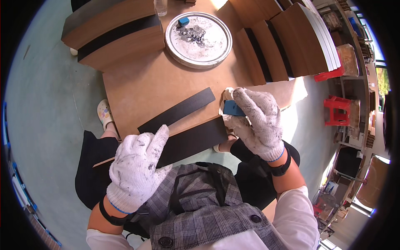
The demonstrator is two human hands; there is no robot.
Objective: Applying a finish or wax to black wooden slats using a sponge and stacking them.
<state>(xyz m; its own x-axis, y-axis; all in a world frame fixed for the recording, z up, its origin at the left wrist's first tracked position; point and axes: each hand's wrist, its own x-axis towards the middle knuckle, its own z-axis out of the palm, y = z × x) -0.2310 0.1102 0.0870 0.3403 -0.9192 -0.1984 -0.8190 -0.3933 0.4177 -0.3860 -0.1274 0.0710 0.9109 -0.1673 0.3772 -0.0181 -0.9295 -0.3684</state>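
Both my hands wear white knit gloves with dark smudges. My left hand [139, 162] grips the near left part of a black-faced board [196, 141], its index finger stretched along the top and its thumb at the near edge. My right hand [260, 123] is closed on a small blue block [233, 108], just beyond the board's right end. Whitish cloth-like material [227, 94] shows beside the block; whether it is attached I cannot tell. A narrower black strip [179, 109] lies slanted on the brown work surface [125, 91], beyond the board.
A round white lid-like tray [175, 56] with dark residue holds another blue block [183, 21] at the far side. Stacked brown and black boards stand at far left [121, 39] and far right [291, 41]. A clear cup [161, 7] is behind; red stools [336, 110] stand at right.
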